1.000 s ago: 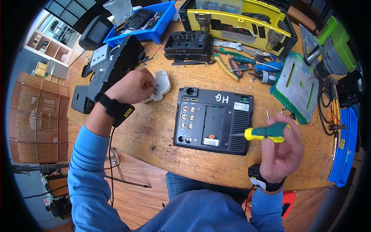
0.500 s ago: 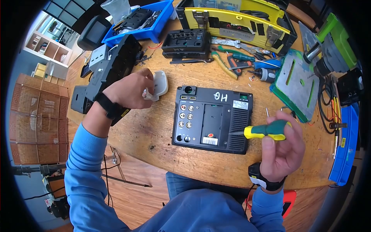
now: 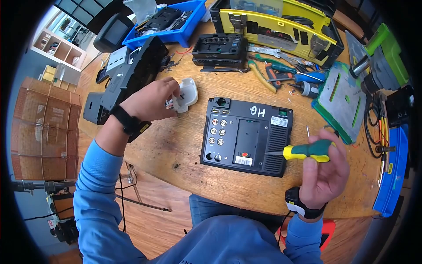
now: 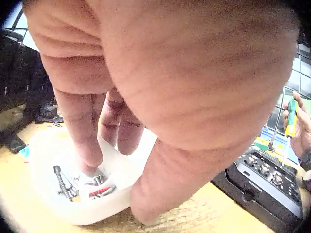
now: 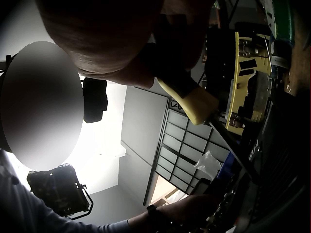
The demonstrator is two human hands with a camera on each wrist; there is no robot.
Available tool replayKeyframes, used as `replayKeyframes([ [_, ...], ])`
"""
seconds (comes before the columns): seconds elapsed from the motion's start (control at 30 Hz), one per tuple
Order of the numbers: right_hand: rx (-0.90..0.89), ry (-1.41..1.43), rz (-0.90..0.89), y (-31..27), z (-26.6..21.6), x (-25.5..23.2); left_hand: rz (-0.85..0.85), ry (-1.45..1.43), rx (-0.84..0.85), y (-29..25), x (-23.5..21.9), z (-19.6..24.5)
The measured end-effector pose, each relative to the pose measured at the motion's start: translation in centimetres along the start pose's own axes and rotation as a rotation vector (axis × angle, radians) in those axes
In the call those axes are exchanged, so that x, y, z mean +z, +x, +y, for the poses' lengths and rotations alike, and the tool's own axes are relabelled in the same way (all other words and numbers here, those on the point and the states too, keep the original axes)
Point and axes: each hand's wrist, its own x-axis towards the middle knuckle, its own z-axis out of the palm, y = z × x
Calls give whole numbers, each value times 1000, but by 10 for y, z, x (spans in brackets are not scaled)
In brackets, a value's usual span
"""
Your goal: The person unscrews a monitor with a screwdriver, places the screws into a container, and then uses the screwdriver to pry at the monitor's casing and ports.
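A black device marked HQ (image 3: 272,143) lies flat on the table, connectors facing up. My left hand (image 3: 151,100) is over the near-left part of a white tray (image 3: 190,90). In the left wrist view, its straight fingers (image 4: 88,145) reach down among screws (image 4: 99,180) inside the tray (image 4: 90,213), while the thumb lies beside the outer wall. Whether a screw is pinched, I cannot tell. My right hand (image 3: 325,176) grips a green and yellow screwdriver (image 3: 307,151) by its handle, its shaft over the device's vented side. That screwdriver (image 5: 194,104) also shows in the right wrist view.
Behind the device stands a smaller black unit (image 3: 220,49). Pliers and other hand tools (image 3: 274,72) lie before a yellow toolbox (image 3: 281,33). A drill press base (image 3: 343,99) is at the right, a blue bin (image 3: 178,28) at the back left, a long black housing (image 3: 143,66) beside my left hand.
My left hand has shifted slightly toward the near-left end of the tray, its fingers now lower. The right hand and screwdriver keep nearly the same pose over the device; the head view has shifted slightly.
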Motion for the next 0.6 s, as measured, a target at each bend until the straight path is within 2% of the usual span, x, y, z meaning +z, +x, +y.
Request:
replayKeyframes([
  [0.43,7,-8,18,-1,0,1,39,10,87,-4,1,-3],
  [0.5,11,-4,19,-1,-1,2,87,16,124,-2,7,-9],
  [0.6,16,-3,26,-1,-1,2,83,-12,50,2,9,-9],
])
